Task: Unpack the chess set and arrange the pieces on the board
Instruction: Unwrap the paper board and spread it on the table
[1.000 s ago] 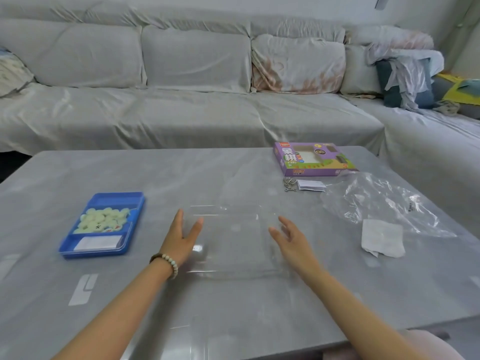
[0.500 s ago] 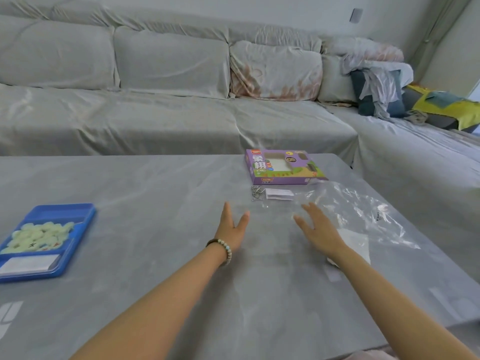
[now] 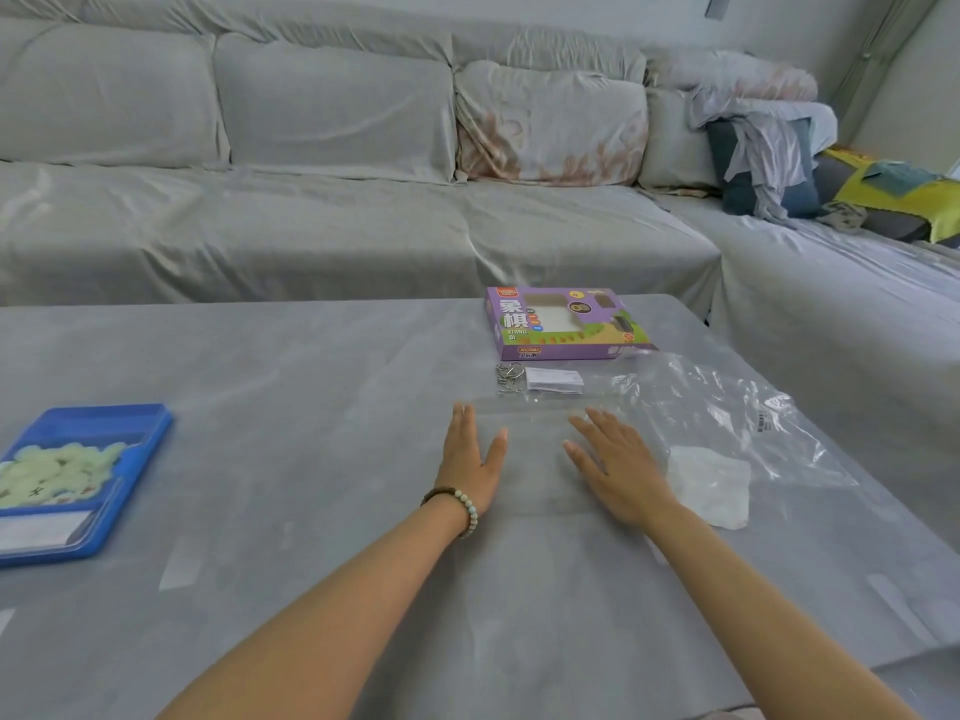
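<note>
While the left hand [image 3: 470,459] and right hand [image 3: 615,467] lay flat side by side near the table's [image 3: 291,407] middle, fingers straight, neither held anything. Pale green chess pieces [image 3: 52,472] sat in a blue tray [image 3: 153,441] at the left edge. The purple box [image 3: 566,324] lay near the far edge.

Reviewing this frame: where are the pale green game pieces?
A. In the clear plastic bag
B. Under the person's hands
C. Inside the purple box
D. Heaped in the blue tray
D: the pale green pieces lie heaped in the blue tray at the left of the table.
</note>
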`<action>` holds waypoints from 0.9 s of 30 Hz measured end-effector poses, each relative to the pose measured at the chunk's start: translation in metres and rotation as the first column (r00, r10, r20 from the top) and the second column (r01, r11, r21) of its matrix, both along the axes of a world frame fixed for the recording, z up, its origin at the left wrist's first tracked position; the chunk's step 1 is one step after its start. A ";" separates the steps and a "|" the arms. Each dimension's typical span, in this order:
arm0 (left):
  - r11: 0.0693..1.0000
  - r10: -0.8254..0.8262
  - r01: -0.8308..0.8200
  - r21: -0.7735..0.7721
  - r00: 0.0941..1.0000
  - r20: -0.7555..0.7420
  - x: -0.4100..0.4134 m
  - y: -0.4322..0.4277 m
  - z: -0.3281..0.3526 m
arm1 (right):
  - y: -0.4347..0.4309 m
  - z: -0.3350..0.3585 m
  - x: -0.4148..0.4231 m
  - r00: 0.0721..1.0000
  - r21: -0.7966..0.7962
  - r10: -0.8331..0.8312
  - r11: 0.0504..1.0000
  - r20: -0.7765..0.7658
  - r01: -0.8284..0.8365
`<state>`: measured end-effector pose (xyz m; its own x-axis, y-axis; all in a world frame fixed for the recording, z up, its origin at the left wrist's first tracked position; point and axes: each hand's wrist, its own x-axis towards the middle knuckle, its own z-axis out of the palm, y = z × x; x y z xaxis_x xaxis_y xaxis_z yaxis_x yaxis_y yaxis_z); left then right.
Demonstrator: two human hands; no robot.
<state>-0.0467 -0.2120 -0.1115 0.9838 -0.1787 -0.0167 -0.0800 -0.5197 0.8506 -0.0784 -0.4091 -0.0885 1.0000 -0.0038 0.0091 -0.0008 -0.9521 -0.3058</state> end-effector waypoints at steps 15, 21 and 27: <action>0.711 0.318 -0.346 0.613 0.935 0.158 -0.041 0.340 0.022 | 0.262 0.014 0.023 0.907 0.226 0.420 0.880 0.042 -0.418; 0.617 0.359 -0.281 0.735 0.932 0.055 -0.059 0.389 0.011 | 0.384 0.005 0.026 0.864 0.380 0.503 0.793 0.031 -0.476; 0.632 0.298 -0.345 0.694 0.935 0.194 -0.059 0.402 -0.001 | 0.429 0.004 0.038 0.840 0.329 0.535 0.780 0.090 -0.532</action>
<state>-0.1059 0.1904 -0.1130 0.9798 0.1924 0.0550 0.1767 -0.9608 0.2138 -0.0402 0.0197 -0.0844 0.8427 0.5294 0.0974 0.4740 -0.6440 -0.6006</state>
